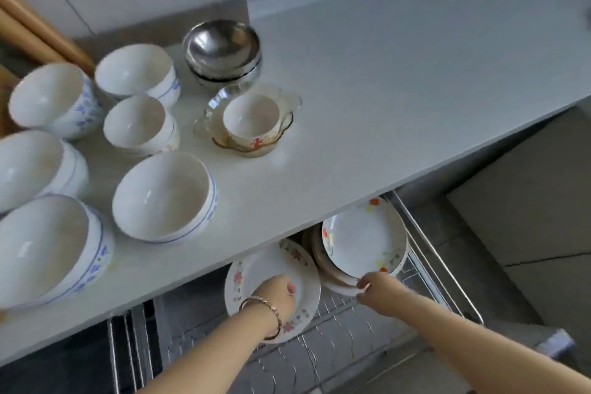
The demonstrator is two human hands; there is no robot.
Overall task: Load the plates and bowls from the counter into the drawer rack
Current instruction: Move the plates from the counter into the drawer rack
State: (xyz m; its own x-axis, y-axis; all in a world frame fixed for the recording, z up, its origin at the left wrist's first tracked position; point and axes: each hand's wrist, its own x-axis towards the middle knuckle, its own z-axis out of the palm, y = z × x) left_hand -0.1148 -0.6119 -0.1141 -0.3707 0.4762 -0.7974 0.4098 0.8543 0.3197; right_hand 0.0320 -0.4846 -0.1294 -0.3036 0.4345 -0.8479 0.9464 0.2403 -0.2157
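Step in hand: plates going into the pull-out wire drawer rack point(428, 253) below the white speckled stone counter point(383, 89). By my reading the plate stage is nearly done and the bowls are untouched.

Left hand point(276, 293), wrist wearing a thin metal bangle point(271, 309) — grip closed over the face and rim of a round white ceramic plate with a pink-and-red flower border point(307, 269), which stands tilted over the rack wires, just under the counter edge.

Right hand point(375, 285) — fingertips pinching the lower rim of the stack of white floral plates with orange and red blossoms point(364, 240), set leaning in the rack to the right of the first plate. The stack holds several plates; the count cannot be told.

Rack: thin chromed wire, upright prongs, a rail round the outside. Glazed plates will slide on it, so I judge each must seat between prongs before the hand lets go.

Still on the counter, all well apart from the hands:
- white porcelain bowls with blue rim patterns, deep and rounded, some nested point(164, 197)
- stacked stainless-steel bowls, mirror-bright point(224, 51)
- a small white cup-shaped bowl with a red motif point(252, 120) sitting in a scalloped clear glass dish point(220, 99)

Next move, as I judge it: settle both plate groups upright, release, then reach up for the bowls — nested ones are heavier and the glass dish is brittle, so lift it with the cup taken out first.
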